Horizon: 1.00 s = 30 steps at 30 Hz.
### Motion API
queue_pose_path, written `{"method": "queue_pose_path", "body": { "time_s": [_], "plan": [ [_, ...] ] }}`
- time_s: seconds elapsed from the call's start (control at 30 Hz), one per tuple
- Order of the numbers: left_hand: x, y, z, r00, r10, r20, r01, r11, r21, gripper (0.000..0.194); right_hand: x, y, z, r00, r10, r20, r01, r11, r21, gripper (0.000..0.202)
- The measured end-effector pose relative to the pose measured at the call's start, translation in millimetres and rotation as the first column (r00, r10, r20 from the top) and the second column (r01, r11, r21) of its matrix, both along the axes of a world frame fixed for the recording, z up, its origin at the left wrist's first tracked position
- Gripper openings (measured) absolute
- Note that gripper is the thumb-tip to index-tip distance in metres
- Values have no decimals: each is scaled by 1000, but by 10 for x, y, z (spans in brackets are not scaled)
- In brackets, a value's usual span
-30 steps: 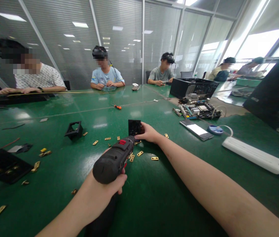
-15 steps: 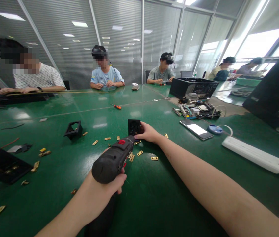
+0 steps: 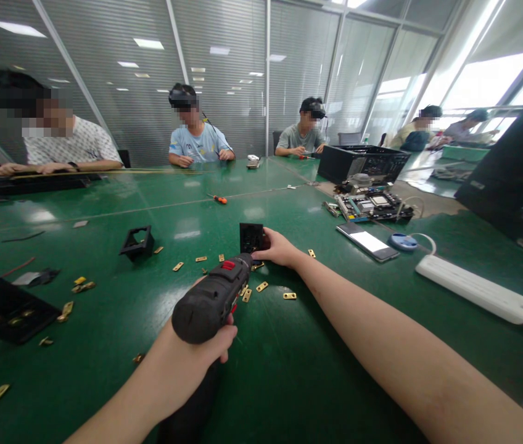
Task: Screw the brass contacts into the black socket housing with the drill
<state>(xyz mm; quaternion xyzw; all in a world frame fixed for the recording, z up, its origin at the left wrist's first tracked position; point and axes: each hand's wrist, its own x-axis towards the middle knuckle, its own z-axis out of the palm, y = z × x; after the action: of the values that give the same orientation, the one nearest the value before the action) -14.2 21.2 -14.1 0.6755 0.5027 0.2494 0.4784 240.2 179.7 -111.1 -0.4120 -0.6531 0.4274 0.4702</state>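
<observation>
Far L on the green table (image 3: 289, 382) I see a black tray (image 3: 5, 316) w/ brass bits on it, and loose brass plates (image 3: 79, 285) scattered just beside it. Further in, a small black frame (image 3: 139, 243) sits alone, well apart from my hands. My left hand (image 3: 197, 354) is wrapped tight round the grip of the black cordless drill (image 3: 210, 299); the drill's nose points away from me at the black square socket block (image 3: 252, 238), tip right at its near face. Whether the bit actually touches it I can't tell. More brass plates lie under and around the nose. My right hand (image 3: 277, 248) is closed on the block's R side, holding it upright on the table. To the R: a phone (image 3: 367, 242), a circuit board (image 3: 375, 206), then a white power strip (image 3: 472, 290).
</observation>
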Motion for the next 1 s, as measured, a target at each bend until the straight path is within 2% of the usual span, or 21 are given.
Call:
{"method": "queue_pose_path", "body": {
  "time_s": [0.17, 0.4, 0.73, 1.0],
  "plan": [
    [6, -2, 2, 999, 7, 35, -7, 1000, -16, 31, 1, 8, -13, 1000, 10, -6, -10, 1000, 1, 53],
    [19, -1, -2, 999, 9, 42, -8, 1000, -21, 26, 0, 13, -21, 1000, 6, -6, -6, 1000, -2, 56],
    [5, 9, -6, 999, 12, 46, -11, 1000, -9, 49, 18, 36, -43, 1000, 7, -2, -7, 1000, 7, 55],
    [1, -1, -4, 1000, -13, 16, 14, 1000, -12, 18, 23, 40, -41, 999, 26, -19, -26, 1000, -9, 47]
  ]
}}
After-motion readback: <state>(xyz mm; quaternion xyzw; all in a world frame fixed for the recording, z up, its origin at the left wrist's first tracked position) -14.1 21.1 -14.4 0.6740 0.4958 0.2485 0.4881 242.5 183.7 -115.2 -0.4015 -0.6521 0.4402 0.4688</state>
